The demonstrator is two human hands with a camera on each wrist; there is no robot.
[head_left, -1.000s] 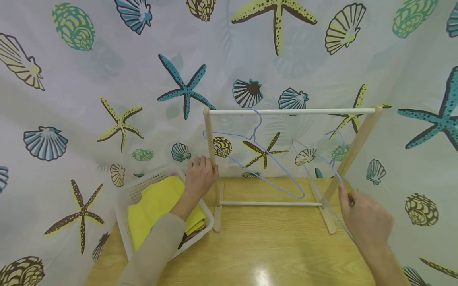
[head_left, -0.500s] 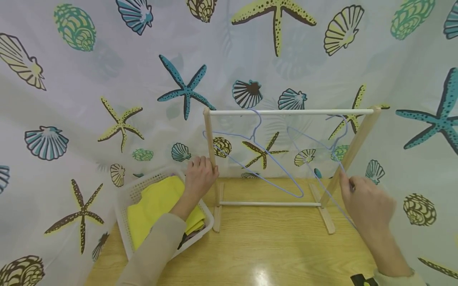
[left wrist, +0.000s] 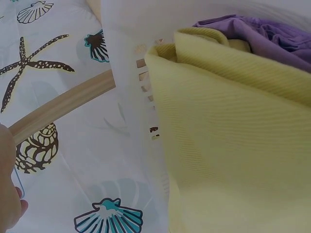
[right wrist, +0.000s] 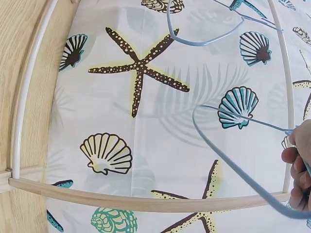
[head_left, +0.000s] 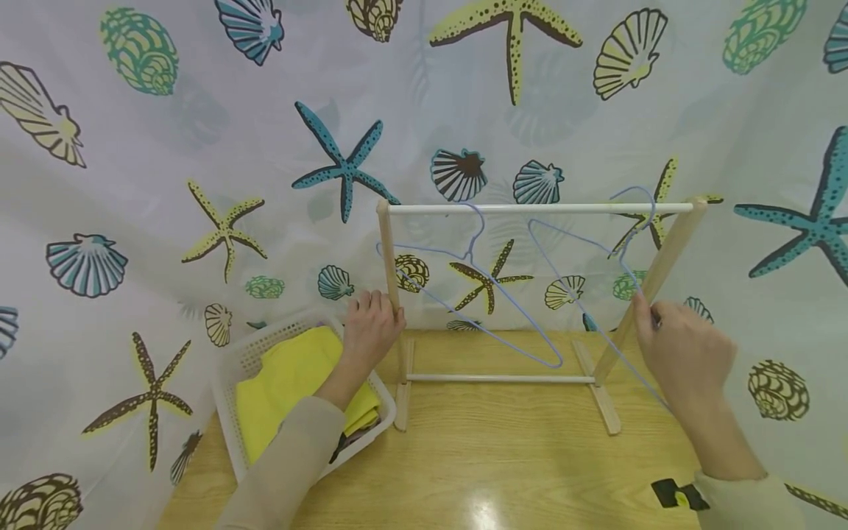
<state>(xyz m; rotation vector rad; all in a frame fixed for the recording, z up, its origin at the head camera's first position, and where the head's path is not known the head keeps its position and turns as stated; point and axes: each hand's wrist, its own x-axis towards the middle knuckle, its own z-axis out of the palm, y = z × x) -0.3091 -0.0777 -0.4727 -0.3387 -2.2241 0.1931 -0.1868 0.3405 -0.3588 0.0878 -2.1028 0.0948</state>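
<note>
My left hand [head_left: 372,325] grips the left wooden post [head_left: 389,261] of a small garment rack; in the left wrist view only part of this hand [left wrist: 7,189] shows at the left edge. My right hand [head_left: 689,357] holds a blue wire hanger [right wrist: 234,166] by its right shoulder, close to the rack's right post [head_left: 672,246]. In the head view this hanger's hook rises above the white top rail [head_left: 556,209] and overlaps it near the right end. A second blue hanger [head_left: 482,222] hangs from the rail, left of its middle.
Left of the rack, a white perforated basket [head_left: 228,401] holds folded yellow cloth [head_left: 291,383] and purple cloth [left wrist: 272,41]. The rack stands on a wooden table [head_left: 503,456]. A curtain [head_left: 411,88] printed with shells and starfish surrounds it.
My right hand has risen with the hanger, bringing its hook from below the top rail to above it. The left hand has stayed on the post.
</note>
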